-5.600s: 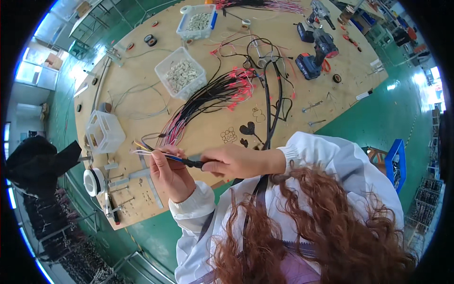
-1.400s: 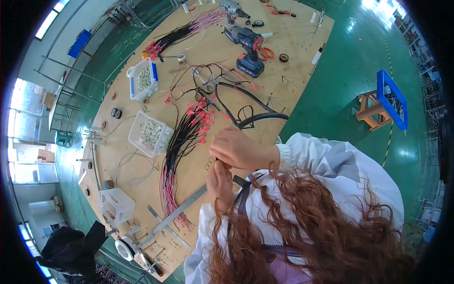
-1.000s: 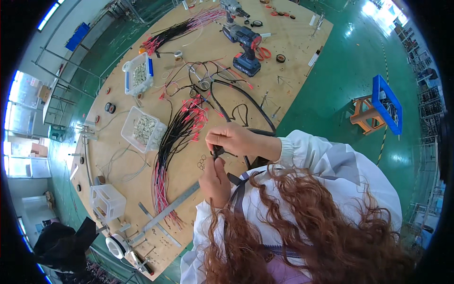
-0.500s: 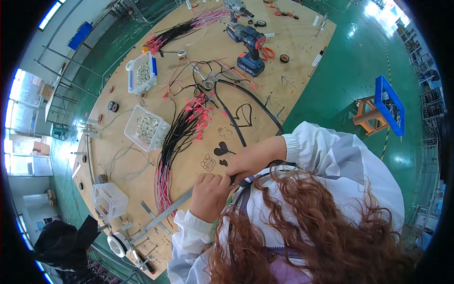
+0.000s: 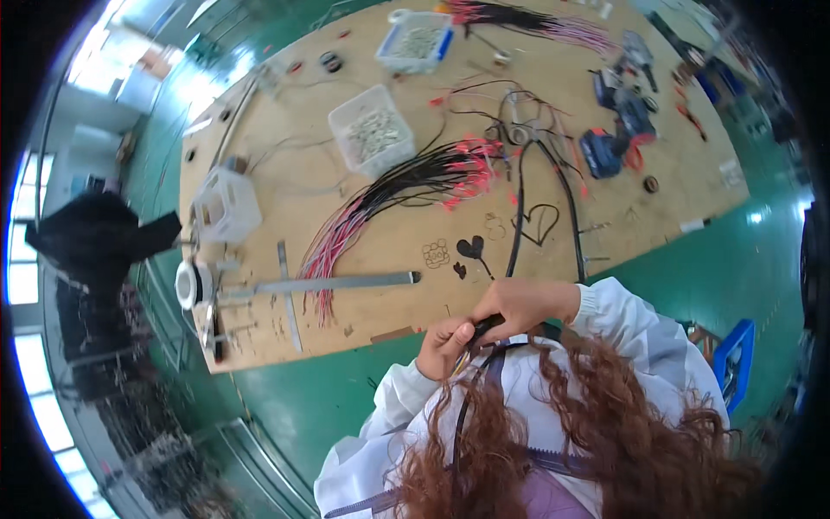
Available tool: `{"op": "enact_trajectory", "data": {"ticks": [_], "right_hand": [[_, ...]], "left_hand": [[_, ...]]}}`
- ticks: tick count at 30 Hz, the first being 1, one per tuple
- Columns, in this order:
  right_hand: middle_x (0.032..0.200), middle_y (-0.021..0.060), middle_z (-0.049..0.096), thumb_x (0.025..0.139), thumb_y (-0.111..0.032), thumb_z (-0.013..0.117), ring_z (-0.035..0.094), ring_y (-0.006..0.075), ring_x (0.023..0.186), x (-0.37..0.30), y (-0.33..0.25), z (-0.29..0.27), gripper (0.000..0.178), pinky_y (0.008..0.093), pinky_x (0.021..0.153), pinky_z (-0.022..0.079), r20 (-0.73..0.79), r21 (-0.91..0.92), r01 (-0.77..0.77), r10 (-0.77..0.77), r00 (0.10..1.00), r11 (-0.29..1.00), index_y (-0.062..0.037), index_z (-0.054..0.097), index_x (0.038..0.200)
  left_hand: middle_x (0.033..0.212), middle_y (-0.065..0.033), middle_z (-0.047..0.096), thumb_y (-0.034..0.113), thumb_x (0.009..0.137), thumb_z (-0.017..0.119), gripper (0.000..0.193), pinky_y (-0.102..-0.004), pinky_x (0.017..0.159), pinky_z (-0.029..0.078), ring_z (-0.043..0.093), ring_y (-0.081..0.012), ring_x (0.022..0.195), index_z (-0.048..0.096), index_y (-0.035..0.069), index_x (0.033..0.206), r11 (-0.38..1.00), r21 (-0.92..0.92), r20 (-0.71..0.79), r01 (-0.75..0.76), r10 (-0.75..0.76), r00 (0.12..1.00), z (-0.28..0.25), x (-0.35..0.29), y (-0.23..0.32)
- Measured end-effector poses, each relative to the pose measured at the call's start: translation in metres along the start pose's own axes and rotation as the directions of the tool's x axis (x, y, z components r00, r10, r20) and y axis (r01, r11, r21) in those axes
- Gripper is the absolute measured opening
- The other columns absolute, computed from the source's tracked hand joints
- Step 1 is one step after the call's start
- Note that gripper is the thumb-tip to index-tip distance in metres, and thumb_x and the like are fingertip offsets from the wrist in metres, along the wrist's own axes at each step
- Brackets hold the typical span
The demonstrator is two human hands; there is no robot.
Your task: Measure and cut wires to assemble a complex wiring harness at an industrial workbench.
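Near the table's front edge, close to my body, both hands are closed around a black cable (image 5: 489, 323). My right hand (image 5: 529, 306) grips it from above. My left hand (image 5: 443, 348) pinches beside it, thumb on top, where thin coloured wires (image 5: 464, 358) show below the fingers. My hair and sleeves hide part of the cable's run. On the table beyond my hands, two thick black cable lengths (image 5: 517, 221) reach toward a junction of thinner leads (image 5: 527, 130). A long flat metal strip (image 5: 346, 283) lies to the left, apart from my left hand.
A bundle of black and pink wires (image 5: 389, 186) crosses the table. Behind it stand a bin of pale small parts (image 5: 340, 130) and another such bin (image 5: 386, 52). Cordless power tools (image 5: 603, 154) lie at the right. A person in black (image 5: 99, 233) is at the left.
The view has turned, so the table sits differently. My hands have come off the metal strip and now hold the black cable nearer my body, with coloured wires showing.
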State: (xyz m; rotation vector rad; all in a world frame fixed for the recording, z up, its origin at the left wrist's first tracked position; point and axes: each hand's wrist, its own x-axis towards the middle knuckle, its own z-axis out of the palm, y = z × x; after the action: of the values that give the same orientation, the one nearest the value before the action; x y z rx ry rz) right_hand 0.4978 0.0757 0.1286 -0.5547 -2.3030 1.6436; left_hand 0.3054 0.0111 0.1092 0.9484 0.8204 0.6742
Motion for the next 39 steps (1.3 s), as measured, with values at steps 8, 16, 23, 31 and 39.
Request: {"op": "enact_trajectory", "data": {"ticks": [8,16,23,31,39], "right_hand": [[0.071,0.0101,0.056,0.076,-0.028,0.061,0.055,0.0291,0.063,0.050,-0.007,0.034,0.021,0.0364,0.052,0.043,-0.107,-0.334,0.112,-0.156,0.982,0.936,-0.0073,0.057,0.081],[0.068,0.0095,0.054,0.080,-0.029,0.055,0.055,0.0286,0.060,0.111,0.024,0.042,0.022,0.0369,0.050,0.043,-0.265,-0.632,-0.070,-0.130,0.955,0.772,-0.0071,0.054,0.079],[0.069,0.0111,0.057,0.081,-0.034,0.051,0.057,0.0302,0.061,0.172,0.080,0.074,0.027,0.0387,0.050,0.045,-0.345,-0.694,-0.329,0.104,0.933,0.640,-0.0074,0.052,0.079],[0.065,0.0138,0.054,0.078,-0.026,0.057,0.054,0.0316,0.060,0.203,0.094,0.088,0.022,0.0391,0.052,0.042,-0.453,-0.589,-0.440,0.175,0.874,0.678,-0.0050,0.053,0.077],[0.062,0.0143,0.052,0.077,-0.024,0.059,0.051,0.0321,0.057,0.239,0.079,0.072,0.020,0.0374,0.049,0.038,-0.475,-0.571,-0.379,0.084,0.876,0.728,-0.0047,0.054,0.077]], "left_hand": [[0.069,-0.0133,0.056,0.022,0.086,0.049,0.021,-0.0313,0.056,0.043,0.054,-0.0259,0.061,0.054,0.002,0.090,0.715,0.681,-0.030,0.157,-0.187,0.982,-0.056,-0.066,0.057],[0.069,-0.0036,0.046,0.012,0.069,0.049,0.006,-0.0330,0.065,0.036,0.048,-0.0205,0.071,0.047,0.011,0.075,-0.320,0.892,-0.112,0.320,0.530,0.841,-0.213,-0.132,0.031],[0.077,-0.0051,0.045,0.011,0.070,0.050,0.014,-0.0320,0.063,0.034,0.047,-0.0201,0.072,0.050,0.012,0.084,-0.318,0.880,-0.148,0.354,0.524,0.839,-0.288,-0.137,0.015],[0.076,-0.0057,0.043,0.010,0.072,0.051,0.025,-0.0350,0.059,0.038,0.048,-0.0217,0.070,0.055,0.016,0.096,-0.236,0.918,-0.154,0.318,0.527,0.836,-0.326,-0.151,0.006],[0.074,-0.0105,0.060,0.013,0.080,0.055,0.022,-0.0309,0.061,0.045,0.059,-0.0216,0.070,0.055,0.004,0.099,0.722,0.653,-0.392,0.226,0.067,0.918,-0.398,-0.181,0.003]]}}
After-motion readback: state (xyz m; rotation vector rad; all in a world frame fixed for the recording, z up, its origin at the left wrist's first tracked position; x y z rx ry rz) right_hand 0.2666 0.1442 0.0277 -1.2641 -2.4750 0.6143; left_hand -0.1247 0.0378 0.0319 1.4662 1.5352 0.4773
